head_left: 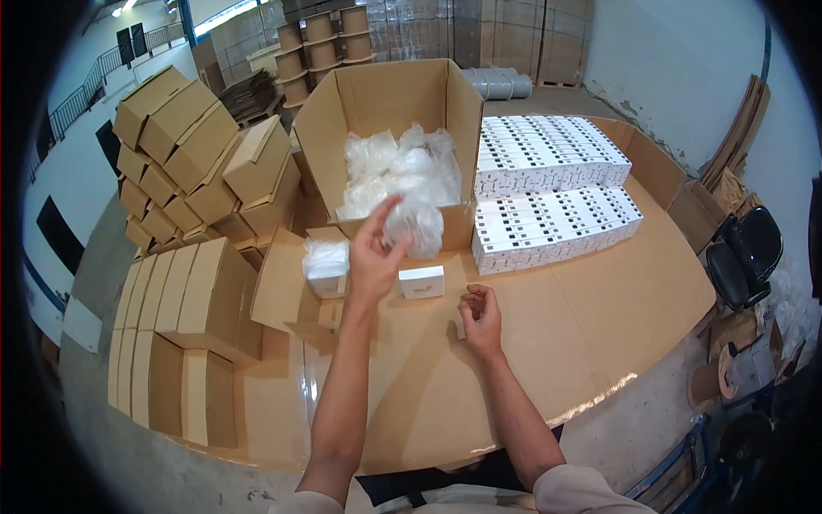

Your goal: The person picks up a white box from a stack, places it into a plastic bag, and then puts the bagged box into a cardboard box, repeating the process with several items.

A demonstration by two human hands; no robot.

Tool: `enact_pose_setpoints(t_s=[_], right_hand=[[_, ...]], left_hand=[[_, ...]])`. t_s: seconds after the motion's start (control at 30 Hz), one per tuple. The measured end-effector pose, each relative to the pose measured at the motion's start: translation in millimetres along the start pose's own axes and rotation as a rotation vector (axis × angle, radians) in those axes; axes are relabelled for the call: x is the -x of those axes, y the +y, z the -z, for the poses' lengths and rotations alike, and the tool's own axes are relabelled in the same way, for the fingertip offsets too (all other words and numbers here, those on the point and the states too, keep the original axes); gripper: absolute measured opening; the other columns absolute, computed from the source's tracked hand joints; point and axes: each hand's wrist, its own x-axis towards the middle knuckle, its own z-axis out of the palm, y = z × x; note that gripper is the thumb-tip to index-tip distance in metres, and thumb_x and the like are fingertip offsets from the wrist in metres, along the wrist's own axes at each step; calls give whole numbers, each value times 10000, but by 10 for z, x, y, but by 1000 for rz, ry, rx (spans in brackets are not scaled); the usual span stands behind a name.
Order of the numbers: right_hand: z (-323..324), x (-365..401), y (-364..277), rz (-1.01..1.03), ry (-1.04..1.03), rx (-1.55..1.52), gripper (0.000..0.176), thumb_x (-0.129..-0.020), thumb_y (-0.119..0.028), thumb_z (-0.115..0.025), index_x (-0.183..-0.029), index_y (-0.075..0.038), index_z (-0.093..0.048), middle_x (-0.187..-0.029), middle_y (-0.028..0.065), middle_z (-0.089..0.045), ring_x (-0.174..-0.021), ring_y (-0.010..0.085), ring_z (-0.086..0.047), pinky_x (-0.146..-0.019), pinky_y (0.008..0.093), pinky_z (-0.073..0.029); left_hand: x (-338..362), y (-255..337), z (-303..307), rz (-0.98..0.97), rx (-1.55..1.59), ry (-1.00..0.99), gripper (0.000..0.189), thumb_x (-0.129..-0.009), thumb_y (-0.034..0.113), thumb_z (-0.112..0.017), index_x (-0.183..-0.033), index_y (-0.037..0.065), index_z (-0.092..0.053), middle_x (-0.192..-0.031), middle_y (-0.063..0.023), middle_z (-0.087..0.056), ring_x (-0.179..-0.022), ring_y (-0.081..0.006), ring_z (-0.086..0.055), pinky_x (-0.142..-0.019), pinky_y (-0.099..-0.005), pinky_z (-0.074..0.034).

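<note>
One clear bag [417, 227] in left hand [372, 261]

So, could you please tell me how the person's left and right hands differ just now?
The left hand is raised, its grip on a crinkled clear plastic bag; the right hand rests on the brown cardboard tabletop, fingers curled. The left is by the large open brown cardboard box; the right sits nearer the body. Both are bare.

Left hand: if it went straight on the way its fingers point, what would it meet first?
Probably the clear plastic bag at the front edge of the open carton; the left hand seems nearly on it, though depth is unclear.
</note>
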Motion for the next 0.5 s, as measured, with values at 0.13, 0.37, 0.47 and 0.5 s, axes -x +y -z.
enact_pose_setpoints(t_s=[0.13, 0.37, 0.47, 0.5], right_hand=[[105, 23, -216, -229, -233, -364, 253, -1017, -153, -622, -1223, -14, -576, -1030, 60, -657, -870, 123, -654, -762, 257, -520], [5, 60, -335, -154, -353, -263, 243, -1003, -110, -657, -1211, 13, -637, -986, 30, -694, -815, 67, -636, -710, 219, -513], [-24, 84, -303, -129, -344, -181, 207, -976, -49, -674, -1170, 25, -666, -942, 14, -697, -787, 59, -634, -694, 218, -521], [-44, 72, -318, -108, -339, -171, 199, -968, -29, -677, -1158, 28, -674, -927, 9, -697, -777, 57, -633, -689, 218, -523]], left_hand=[[828, -254, -54, 133, 59, -48, 679, -893, -143, -631, -1524, -45, -400, -1528, -137, -479, -1273, -172, -557, -990, -289, -529], [1422, -594, -37, 462, 51, -134, 786, -866, -137, -677, -1562, 8, -343, -1546, -146, -453, -1288, -189, -565, -1064, -303, -469], [1416, -526, -77, 455, 31, -117, 718, -903, -68, -686, -1537, 16, -361, -1455, -147, -539, -1253, -183, -587, -1022, -297, -494], [1411, -554, -73, 458, 14, -88, 613, -928, -29, -682, -1483, 20, -425, -1383, -135, -582, -1206, -170, -603, -985, -292, -506]])
